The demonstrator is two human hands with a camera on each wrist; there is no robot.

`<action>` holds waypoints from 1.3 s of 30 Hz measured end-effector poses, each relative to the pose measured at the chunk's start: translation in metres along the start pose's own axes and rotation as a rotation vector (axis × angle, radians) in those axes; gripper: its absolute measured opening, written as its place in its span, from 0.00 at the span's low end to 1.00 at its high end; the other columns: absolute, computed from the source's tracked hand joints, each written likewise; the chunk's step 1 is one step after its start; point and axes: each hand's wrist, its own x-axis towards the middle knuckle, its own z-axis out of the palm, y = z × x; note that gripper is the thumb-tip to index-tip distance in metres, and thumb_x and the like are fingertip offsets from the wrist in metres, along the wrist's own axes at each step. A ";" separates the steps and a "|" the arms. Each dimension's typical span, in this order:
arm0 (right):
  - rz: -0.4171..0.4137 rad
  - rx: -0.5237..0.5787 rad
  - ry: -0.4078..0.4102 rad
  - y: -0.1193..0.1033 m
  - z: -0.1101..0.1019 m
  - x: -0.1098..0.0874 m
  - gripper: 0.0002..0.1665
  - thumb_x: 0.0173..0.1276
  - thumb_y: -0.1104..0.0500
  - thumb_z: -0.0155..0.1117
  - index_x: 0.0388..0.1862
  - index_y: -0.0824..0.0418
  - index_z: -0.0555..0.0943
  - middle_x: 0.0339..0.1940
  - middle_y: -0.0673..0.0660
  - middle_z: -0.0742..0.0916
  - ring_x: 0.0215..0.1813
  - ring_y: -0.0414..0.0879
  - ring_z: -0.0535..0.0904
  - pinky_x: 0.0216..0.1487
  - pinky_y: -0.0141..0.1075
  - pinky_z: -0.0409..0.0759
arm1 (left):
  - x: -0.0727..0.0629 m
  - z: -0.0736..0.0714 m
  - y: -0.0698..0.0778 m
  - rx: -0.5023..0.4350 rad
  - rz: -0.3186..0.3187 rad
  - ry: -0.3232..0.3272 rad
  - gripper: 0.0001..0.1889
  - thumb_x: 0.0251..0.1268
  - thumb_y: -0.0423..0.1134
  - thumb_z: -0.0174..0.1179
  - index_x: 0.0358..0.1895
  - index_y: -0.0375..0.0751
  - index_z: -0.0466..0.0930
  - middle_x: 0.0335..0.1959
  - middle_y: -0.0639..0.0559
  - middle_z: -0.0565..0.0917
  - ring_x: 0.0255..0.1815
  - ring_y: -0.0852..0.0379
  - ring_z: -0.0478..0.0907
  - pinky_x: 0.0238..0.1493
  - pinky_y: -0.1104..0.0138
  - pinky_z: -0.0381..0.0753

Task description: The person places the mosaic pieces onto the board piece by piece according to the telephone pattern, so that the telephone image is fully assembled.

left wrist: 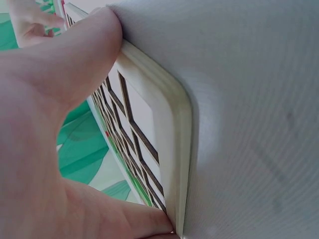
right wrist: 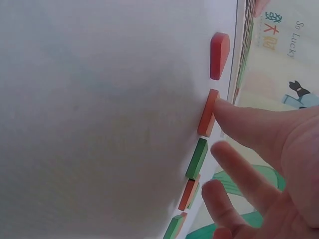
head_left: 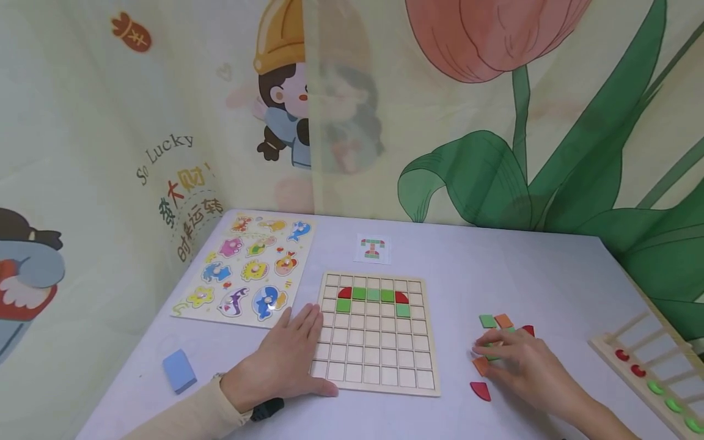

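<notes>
A wooden grid board [head_left: 379,354] lies on the table. Near its far edge, green squares [head_left: 373,294] sit in a row between two red quarter-rounds [head_left: 402,297], with a green square below each end. My left hand [head_left: 288,360] rests along the board's left side, fingers extended, thumb at the near edge. To the right of the board, my right hand [head_left: 525,366] is over loose pieces, thumb tip touching an orange square [right wrist: 208,113] in the right wrist view. Its other fingers are spread apart near a green piece [right wrist: 197,159]. One red quarter-round [head_left: 480,391] lies nearer me.
A small pattern card [head_left: 374,249] lies behind the board. At the left are an animal peg puzzle [head_left: 247,269] and a blue block [head_left: 179,371]. A wooden rack with red and green beads [head_left: 638,370] stands at the right edge. Printed curtains hang behind the table.
</notes>
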 end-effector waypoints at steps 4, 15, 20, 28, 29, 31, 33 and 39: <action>-0.013 0.005 -0.036 0.000 0.001 -0.001 0.25 0.45 0.56 0.87 0.44 0.37 0.92 0.46 0.35 0.87 0.51 0.43 0.81 0.47 0.41 0.78 | 0.000 0.001 -0.001 0.002 0.001 0.006 0.66 0.45 0.82 0.63 0.78 0.34 0.61 0.82 0.40 0.61 0.85 0.43 0.54 0.82 0.42 0.54; 0.035 0.005 -0.045 -0.005 0.003 -0.002 0.23 0.48 0.56 0.86 0.45 0.39 0.92 0.43 0.34 0.86 0.51 0.42 0.82 0.48 0.38 0.84 | 0.000 0.002 -0.002 -0.005 0.001 0.013 0.66 0.45 0.82 0.63 0.78 0.33 0.61 0.82 0.40 0.61 0.85 0.43 0.54 0.82 0.42 0.54; 0.043 0.030 -0.059 -0.005 0.004 -0.001 0.22 0.49 0.57 0.85 0.46 0.44 0.92 0.43 0.37 0.85 0.49 0.42 0.82 0.46 0.32 0.84 | 0.000 0.001 -0.002 -0.006 0.001 0.021 0.66 0.45 0.82 0.63 0.78 0.33 0.61 0.82 0.40 0.61 0.85 0.43 0.55 0.82 0.42 0.54; 0.016 0.044 -0.035 -0.009 0.002 0.007 0.22 0.51 0.60 0.84 0.47 0.48 0.92 0.41 0.41 0.84 0.43 0.34 0.74 0.38 0.26 0.80 | 0.000 0.000 -0.002 -0.012 0.000 0.021 0.66 0.45 0.81 0.64 0.78 0.33 0.61 0.82 0.40 0.61 0.85 0.43 0.55 0.82 0.42 0.54; -0.003 0.052 -0.015 -0.011 0.001 0.010 0.22 0.51 0.62 0.84 0.47 0.48 0.92 0.41 0.41 0.84 0.43 0.34 0.74 0.37 0.25 0.80 | 0.000 0.000 -0.002 -0.014 0.000 0.020 0.66 0.45 0.81 0.64 0.78 0.33 0.61 0.82 0.40 0.61 0.85 0.43 0.55 0.82 0.42 0.54; -0.034 0.080 0.018 -0.014 -0.001 0.016 0.22 0.51 0.63 0.83 0.47 0.50 0.92 0.40 0.42 0.84 0.42 0.34 0.74 0.35 0.25 0.79 | 0.000 0.000 -0.002 -0.016 -0.001 0.018 0.66 0.45 0.81 0.64 0.78 0.33 0.61 0.82 0.40 0.61 0.85 0.43 0.54 0.83 0.42 0.53; -0.053 0.106 0.045 -0.019 -0.002 0.023 0.22 0.52 0.64 0.83 0.48 0.50 0.92 0.40 0.41 0.84 0.43 0.35 0.75 0.35 0.25 0.80 | 0.000 0.000 -0.002 -0.019 -0.001 0.014 0.66 0.45 0.81 0.64 0.78 0.33 0.60 0.82 0.40 0.60 0.85 0.43 0.54 0.83 0.42 0.53; -0.063 0.148 0.044 -0.036 -0.001 0.047 0.22 0.55 0.62 0.82 0.51 0.52 0.91 0.40 0.44 0.86 0.43 0.39 0.77 0.34 0.27 0.79 | 0.000 0.002 -0.001 -0.026 0.006 0.005 0.66 0.46 0.82 0.63 0.79 0.33 0.60 0.83 0.40 0.60 0.85 0.43 0.54 0.83 0.42 0.53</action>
